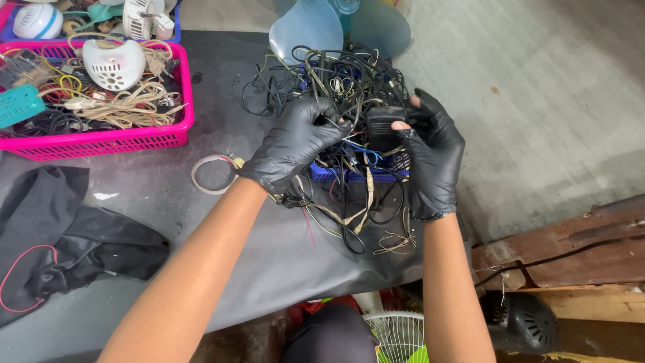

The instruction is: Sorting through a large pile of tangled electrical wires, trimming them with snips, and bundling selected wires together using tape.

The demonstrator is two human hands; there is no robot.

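Right hand point(435, 158) fingers pinching black adapter point(384, 124); left hand point(295, 144) fingers curled gripping tangled wires point(336, 81) over blue basket point(349, 175).

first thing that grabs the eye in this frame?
The wire tangle heaped at top centre, with both black-gloved hands in it: the right hand grips a black adapter, the left hand clutches wires. At top left, a pink basket of cords and white fan parts stands out against the dark mat.

This looks like a small repair workshop for electrical goods. A tangle of wires point(336, 87) sits on the table point(269, 249), with a pink basket point(101, 141) of cords and fan parts beside it. Fan blades point(339, 23) lie beyond on the concrete floor point(537, 87).
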